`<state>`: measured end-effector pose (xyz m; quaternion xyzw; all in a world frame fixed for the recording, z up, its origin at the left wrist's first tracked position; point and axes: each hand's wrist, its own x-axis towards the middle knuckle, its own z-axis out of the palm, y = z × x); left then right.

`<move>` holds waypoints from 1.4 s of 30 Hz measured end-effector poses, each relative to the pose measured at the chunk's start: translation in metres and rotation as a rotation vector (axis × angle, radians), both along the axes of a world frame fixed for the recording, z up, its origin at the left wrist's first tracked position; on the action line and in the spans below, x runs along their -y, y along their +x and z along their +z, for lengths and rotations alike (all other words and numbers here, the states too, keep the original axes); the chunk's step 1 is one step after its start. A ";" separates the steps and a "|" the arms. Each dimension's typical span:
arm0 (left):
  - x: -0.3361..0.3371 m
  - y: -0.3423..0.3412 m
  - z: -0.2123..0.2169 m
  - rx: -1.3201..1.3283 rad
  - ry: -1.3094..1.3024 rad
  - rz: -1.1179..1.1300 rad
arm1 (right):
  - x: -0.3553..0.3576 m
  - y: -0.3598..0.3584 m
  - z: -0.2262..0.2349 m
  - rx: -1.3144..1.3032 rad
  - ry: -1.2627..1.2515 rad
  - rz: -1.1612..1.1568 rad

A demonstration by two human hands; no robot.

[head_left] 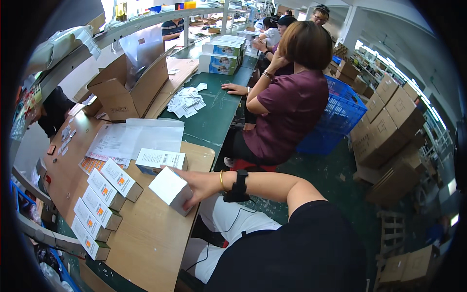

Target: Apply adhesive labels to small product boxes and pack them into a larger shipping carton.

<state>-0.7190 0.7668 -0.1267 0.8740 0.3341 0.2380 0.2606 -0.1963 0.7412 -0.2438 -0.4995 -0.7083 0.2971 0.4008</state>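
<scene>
My right hand [197, 184] reaches left over the wooden table [146, 238] and grips a small white box [170, 190], which is tilted on the tabletop. The wrist carries a thin bracelet and a black strap. Just beyond it lies another white box [160, 159] with a blue edge. To the left, several white boxes with orange labels [99, 207] lie in a row along the table. My left hand is out of sight.
Paper sheets [141, 136] and an open cardboard carton [129, 90] lie farther along the table. A seated person in a maroon top [292, 109] leans on the green table [214, 114] beside a blue crate [335, 117]. Brown cartons [389, 131] are stacked at the right.
</scene>
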 end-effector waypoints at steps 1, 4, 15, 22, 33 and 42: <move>0.006 -0.002 0.002 0.001 -0.004 0.006 | -0.001 0.001 -0.009 0.000 0.004 -0.001; 0.022 -0.005 0.010 -0.004 -0.016 0.027 | -0.002 -0.001 -0.016 -0.122 -0.153 0.045; 0.086 -0.014 0.038 -0.051 -0.101 0.109 | 0.028 -0.076 0.034 0.106 0.256 0.235; 0.126 -0.002 0.051 -0.070 -0.156 0.138 | 0.021 -0.166 0.041 0.236 0.495 0.467; 0.062 0.007 -0.004 0.154 1.200 -0.541 | 0.022 -0.237 0.026 0.220 0.651 0.517; 0.089 -0.041 0.008 0.107 0.308 -0.123 | 0.016 -0.235 0.010 0.005 0.629 0.532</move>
